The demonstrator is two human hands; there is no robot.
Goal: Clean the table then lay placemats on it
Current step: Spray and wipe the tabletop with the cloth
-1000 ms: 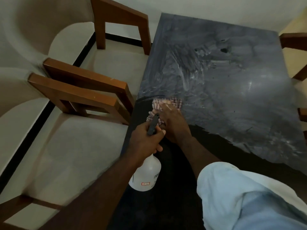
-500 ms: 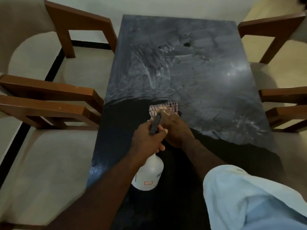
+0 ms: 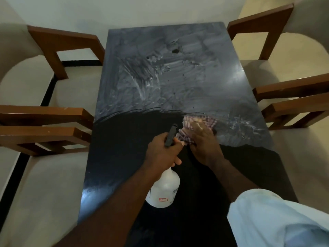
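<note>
A person is leaning over a dark table (image 3: 160,86), seen from above, with both bare forearms reaching out across its near end. The left hand (image 3: 162,153) is gripping a spray bottle (image 3: 164,190) by the neck, fingers and thumb curled tight round it just under the black trigger head, which is pointing away toward the far end of the table; the white body of the bottle is hanging below the fist, tilted, and it is hard to tell whether its base is touching the tabletop. Just to the right, the right hand (image 3: 203,146) is lying palm down on a checked cloth (image 3: 211,121), its fingers stretched forward over the fabric and pressing it flat against the table (the fingertips are blurred, so the finer detail of the grip is not clear). The cloth is sitting right of the table's middle line, at the border between two zones: the half nearer the person is looking plain black, while the far half is showing grey, streaky smears and a few dark spots. The two hands are almost touching, with bunched cloth showing between them. A pale blue sleeve (image 3: 276,221) is filling the lower right corner. Wooden chairs with cream seats are standing along both long sides, two on the left (image 3: 44,130) and two on the right (image 3: 293,104), their backs close to the table's edges
</note>
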